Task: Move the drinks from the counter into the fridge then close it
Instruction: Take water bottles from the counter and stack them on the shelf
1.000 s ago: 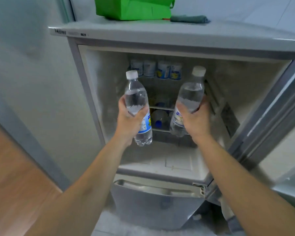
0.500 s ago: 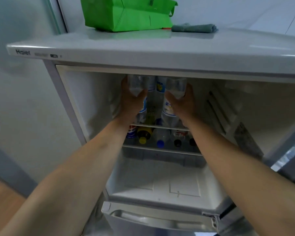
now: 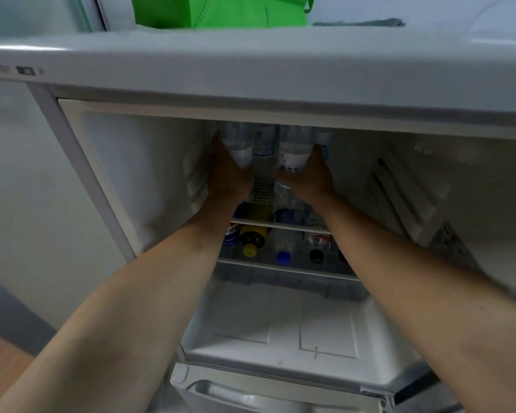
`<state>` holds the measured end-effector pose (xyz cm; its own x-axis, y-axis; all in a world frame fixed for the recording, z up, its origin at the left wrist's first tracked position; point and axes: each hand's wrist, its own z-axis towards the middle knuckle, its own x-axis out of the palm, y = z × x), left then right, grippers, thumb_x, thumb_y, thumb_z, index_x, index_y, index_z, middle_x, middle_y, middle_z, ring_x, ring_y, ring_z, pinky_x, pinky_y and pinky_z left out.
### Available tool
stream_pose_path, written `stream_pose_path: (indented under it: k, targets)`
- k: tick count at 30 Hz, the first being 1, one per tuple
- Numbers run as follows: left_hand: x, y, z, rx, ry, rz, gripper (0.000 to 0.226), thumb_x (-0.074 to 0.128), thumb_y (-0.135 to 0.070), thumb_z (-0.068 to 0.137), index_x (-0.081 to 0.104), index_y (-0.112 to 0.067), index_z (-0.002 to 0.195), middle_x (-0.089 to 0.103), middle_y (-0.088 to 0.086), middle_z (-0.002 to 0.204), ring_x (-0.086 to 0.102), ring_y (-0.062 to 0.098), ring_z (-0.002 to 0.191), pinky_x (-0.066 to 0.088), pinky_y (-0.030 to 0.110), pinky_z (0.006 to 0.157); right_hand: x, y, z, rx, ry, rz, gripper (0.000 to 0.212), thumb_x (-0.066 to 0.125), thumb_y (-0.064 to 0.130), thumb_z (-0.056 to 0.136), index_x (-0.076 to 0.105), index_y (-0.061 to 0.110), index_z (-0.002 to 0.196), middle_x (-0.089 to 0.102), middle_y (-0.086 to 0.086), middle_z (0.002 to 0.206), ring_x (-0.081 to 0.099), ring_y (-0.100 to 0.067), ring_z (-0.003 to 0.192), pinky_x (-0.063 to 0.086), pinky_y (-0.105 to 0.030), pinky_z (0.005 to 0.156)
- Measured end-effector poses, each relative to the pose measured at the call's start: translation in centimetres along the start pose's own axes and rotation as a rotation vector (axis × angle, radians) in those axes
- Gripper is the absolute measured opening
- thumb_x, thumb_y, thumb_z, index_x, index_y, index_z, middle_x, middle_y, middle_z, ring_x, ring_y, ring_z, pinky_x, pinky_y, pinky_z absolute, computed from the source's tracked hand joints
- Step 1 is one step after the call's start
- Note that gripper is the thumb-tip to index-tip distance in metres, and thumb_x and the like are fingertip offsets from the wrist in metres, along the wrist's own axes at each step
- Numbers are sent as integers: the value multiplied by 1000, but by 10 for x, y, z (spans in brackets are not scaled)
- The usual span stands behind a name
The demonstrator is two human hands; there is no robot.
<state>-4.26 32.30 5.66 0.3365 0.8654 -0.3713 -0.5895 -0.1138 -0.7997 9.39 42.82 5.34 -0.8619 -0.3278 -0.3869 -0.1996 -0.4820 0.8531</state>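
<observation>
Nearest us, both forearms reach up into the open fridge (image 3: pixel 108 162). Farther in, our left hand (image 3: pixel 230 174) wraps a water bottle (image 3: pixel 239 144) and our right hand (image 3: pixel 309 177) wraps a second bottle (image 3: pixel 294 153), each upright above the upper shelf (image 3: pixel 280 225). We judge they must go straight down; beyond them stand more bottles.
</observation>
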Motion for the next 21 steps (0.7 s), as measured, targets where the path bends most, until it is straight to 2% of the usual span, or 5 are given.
stream_pose_path:
  k: [3,7,12,16,21]
  targets:
    - [1,5,-12,-23,33,283,101,70,-38,86,0,-21,157,46,17,145,51,34,127,46,38,97,-6,-7,0,33,-86,-103,79,79,47,73,43,18,137,61,-5,129,60,-21,113,51,-30,87]
    - [2,7,-20,-117,67,209,77,62,-32,92,19,-20,154,49,16,140,54,31,122,48,36,97,-32,-25,2,80,-302,-121,72,78,46,76,44,20,134,61,-4,129,61,-22,112,53,-30,85]
    - [13,5,-17,-157,50,110,61,62,-26,93,34,-12,146,50,18,138,56,31,121,49,41,101,-68,-47,33,220,-375,-138,82,81,43,75,36,23,141,55,-8,137,58,-29,120,49,-33,85]
    - [19,4,-6,-215,57,122,76,61,-23,96,14,-10,155,27,16,157,34,27,142,29,28,113,-79,-62,56,270,-327,-102,88,83,34,74,32,24,144,50,-9,141,53,-31,125,42,-29,80]
    - [26,2,8,-308,96,206,82,56,-22,100,-2,-5,156,10,18,163,18,30,149,16,33,121,-74,-72,67,302,-289,-148,79,84,33,74,39,18,139,53,-11,137,58,-32,119,55,-42,88]
